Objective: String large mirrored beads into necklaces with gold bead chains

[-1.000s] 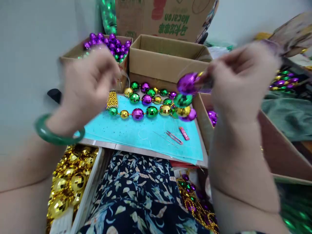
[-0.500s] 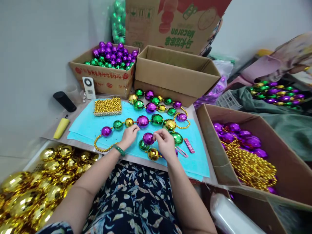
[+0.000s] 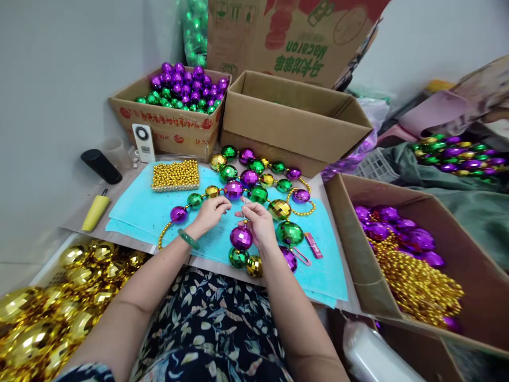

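Note:
On the blue cloth (image 3: 137, 204) lies a bead necklace (image 3: 233, 190) of large faceted purple, green and gold balls with small gold beads between them. My right hand (image 3: 258, 225) is closed in a pinch on its thin string, just above a small gold bead and a purple ball (image 3: 240, 237). Facing it, my left hand (image 3: 212, 213) has thumb and fingers pinched together beside the strand; anything between those fingertips is too small to make out. Behind both hands rests a second strand (image 3: 249, 178). A small open box of gold beads (image 3: 175, 175) stands to the left.
Cardboard boxes stand behind: one with purple and green balls (image 3: 169, 124), another brown box (image 3: 294, 124). Large gold balls (image 3: 79, 307) fill a bin at lower left. A box (image 3: 473, 270) at right holds gold chains. A yellow-handled tool (image 3: 95, 212) lies at the left edge.
My right hand has shifted left and turned, its fingers now above the purple ball with a small gold bead showing there. My left hand remains pinched nearby. The view has shifted slightly.

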A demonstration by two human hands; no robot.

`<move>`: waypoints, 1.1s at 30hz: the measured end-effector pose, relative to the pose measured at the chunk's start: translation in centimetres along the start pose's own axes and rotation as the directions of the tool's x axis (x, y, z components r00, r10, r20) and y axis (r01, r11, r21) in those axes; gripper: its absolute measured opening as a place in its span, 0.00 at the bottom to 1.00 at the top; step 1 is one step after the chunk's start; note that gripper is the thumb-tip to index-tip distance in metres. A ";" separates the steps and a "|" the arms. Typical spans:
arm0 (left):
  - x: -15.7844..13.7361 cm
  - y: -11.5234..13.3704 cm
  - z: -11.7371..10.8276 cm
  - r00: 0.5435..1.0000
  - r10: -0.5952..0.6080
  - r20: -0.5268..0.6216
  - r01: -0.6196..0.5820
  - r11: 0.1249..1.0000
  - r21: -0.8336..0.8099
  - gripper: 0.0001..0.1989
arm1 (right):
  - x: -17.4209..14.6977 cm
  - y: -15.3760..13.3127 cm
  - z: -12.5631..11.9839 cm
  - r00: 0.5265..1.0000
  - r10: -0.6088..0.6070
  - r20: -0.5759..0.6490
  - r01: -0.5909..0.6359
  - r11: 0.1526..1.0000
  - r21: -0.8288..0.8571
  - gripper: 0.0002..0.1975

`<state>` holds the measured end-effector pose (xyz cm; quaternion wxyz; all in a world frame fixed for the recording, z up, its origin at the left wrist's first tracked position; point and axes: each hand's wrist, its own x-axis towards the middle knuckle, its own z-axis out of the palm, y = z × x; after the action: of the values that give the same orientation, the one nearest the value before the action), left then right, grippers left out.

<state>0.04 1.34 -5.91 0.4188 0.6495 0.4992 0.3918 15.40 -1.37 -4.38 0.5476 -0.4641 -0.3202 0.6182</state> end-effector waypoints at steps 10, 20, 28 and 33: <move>-2.0 0.3 -1.4 0.999 -0.043 -0.019 0.042 0.998 -0.036 0.09 | 0.9 2.2 1.3 1.000 -0.003 0.015 0.008 0.956 -0.292 0.10; -4.1 0.6 -2.5 0.936 0.286 0.207 -0.352 0.723 0.594 0.15 | 1.2 1.7 1.7 0.961 -0.192 0.198 0.272 0.551 -0.789 0.07; -2.5 0.0 -5.1 0.833 0.418 0.362 -0.553 0.622 0.555 0.12 | 1.9 0.3 2.0 0.866 -0.027 0.499 0.456 0.451 -0.767 0.07; -2.3 -1.3 -5.0 0.817 0.531 0.224 -0.564 0.659 0.497 0.13 | 2.4 0.2 1.3 0.895 0.165 0.414 0.075 0.860 -0.504 0.09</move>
<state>-5.52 0.03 -5.66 0.0947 0.8714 0.3574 0.3223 14.21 1.08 -4.58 0.3035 -0.4461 -0.5762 0.6139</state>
